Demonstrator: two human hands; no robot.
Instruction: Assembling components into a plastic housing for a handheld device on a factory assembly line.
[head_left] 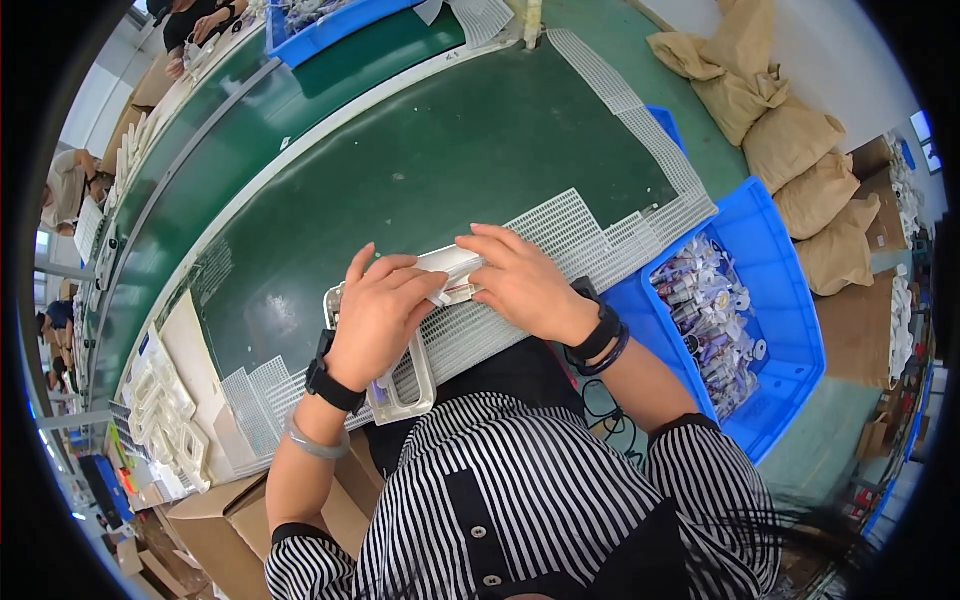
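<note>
A white, hollow plastic housing (421, 375) with a long arm and a loop-shaped handle lies at the near edge of the bench, in front of my body. Over its long arm, my left hand (380, 310) is closed, with thumb and fingertips on a small white piece (440, 297). My right hand (528, 285) grips the far right end of the housing, its fingers bent over the rim. Inside the hollow, a bit of red shows between the hands. My left hand hides the corner of the housing and part of the handle.
White grid matting (570, 225) edges the green bench top (400, 170). A blue bin (790, 330) of small white and purple parts stands at my right. Similar white housings (165, 420) are piled at left. Brown sacks (795, 150) lie far right. A person (195, 30) works across the belt.
</note>
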